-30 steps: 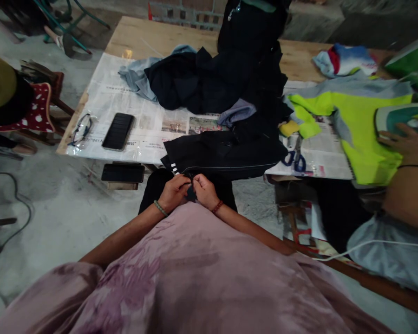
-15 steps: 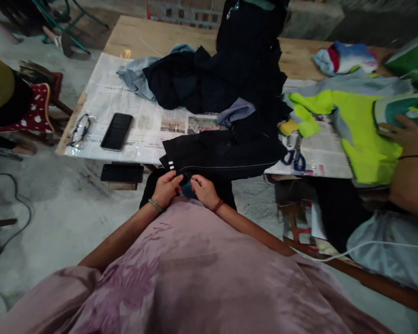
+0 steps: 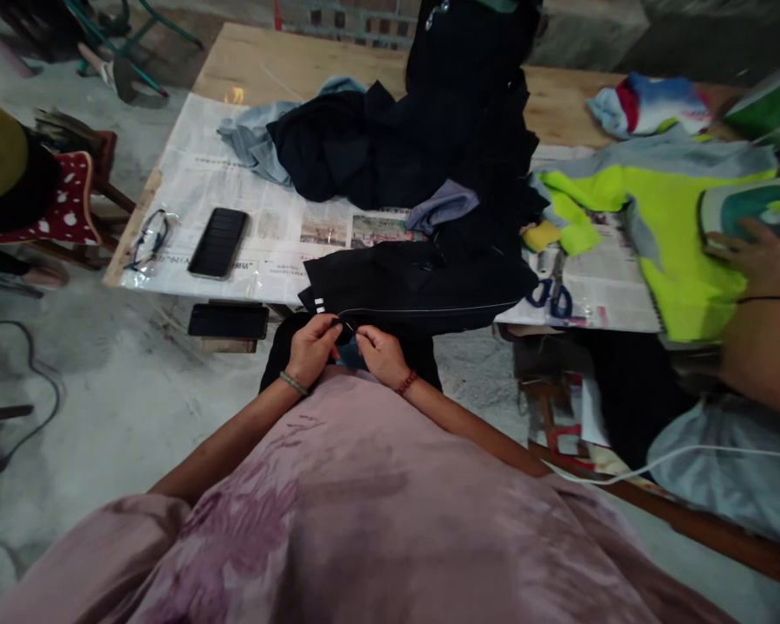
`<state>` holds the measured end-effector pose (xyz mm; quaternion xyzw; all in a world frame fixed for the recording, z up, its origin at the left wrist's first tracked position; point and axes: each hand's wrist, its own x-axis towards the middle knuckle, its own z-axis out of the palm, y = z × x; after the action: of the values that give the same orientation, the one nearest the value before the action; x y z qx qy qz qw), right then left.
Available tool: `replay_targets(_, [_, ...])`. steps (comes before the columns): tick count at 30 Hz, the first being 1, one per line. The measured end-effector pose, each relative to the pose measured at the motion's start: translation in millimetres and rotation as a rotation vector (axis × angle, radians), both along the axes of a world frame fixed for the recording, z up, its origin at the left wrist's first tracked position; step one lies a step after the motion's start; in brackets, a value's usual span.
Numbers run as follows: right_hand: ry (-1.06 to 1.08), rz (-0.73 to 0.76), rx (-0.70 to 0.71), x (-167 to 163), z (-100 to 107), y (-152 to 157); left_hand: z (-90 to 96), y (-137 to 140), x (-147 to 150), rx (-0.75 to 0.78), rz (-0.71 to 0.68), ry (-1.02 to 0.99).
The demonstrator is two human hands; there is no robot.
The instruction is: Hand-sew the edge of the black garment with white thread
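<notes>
At the table's front edge lies a black garment [image 3: 416, 282] with a thin white line along its near side and small white marks at its left end. My left hand [image 3: 310, 348] is closed, pinching the near left edge of this black cloth between thumb and fingers. Close beside it, my right hand [image 3: 383, 355] is closed too, its fingertips pinching a thin shiny sliver, apparently a needle [image 3: 349, 328], against the cloth. The fingertips partly hide it. Both hands are low over my lap, a small gap between them.
A newspaper-covered table [image 3: 188, 156] bears eyeglasses [image 3: 149, 240], a phone [image 3: 219, 243], dark clothes [image 3: 344, 147] and blue-handled scissors [image 3: 551, 295]. Another phone [image 3: 227, 321] is below the edge. At right, another person's hand [image 3: 763, 251] holds an iron [image 3: 741, 208] on a yellow-grey garment [image 3: 682, 234].
Very little differs. The shiny sliver between my hands shows more clearly, and my left hand has shifted slightly. The garment stays in place.
</notes>
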<state>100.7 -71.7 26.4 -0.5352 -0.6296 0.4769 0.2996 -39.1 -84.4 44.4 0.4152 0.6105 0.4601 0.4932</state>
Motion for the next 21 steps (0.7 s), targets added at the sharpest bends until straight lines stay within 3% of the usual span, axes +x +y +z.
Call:
replay_targets(10, [0.078,0.020,-0.082,-7.0,0.2,-1.1,-5.0,-1.7,-1.1,0.256,-0.057,0.204])
replay_targets(21, [0.250,-0.078,-0.197,-9.9,-1.5,3.6,-3.6,-4.4,4.4,0.186,-0.105,0.119])
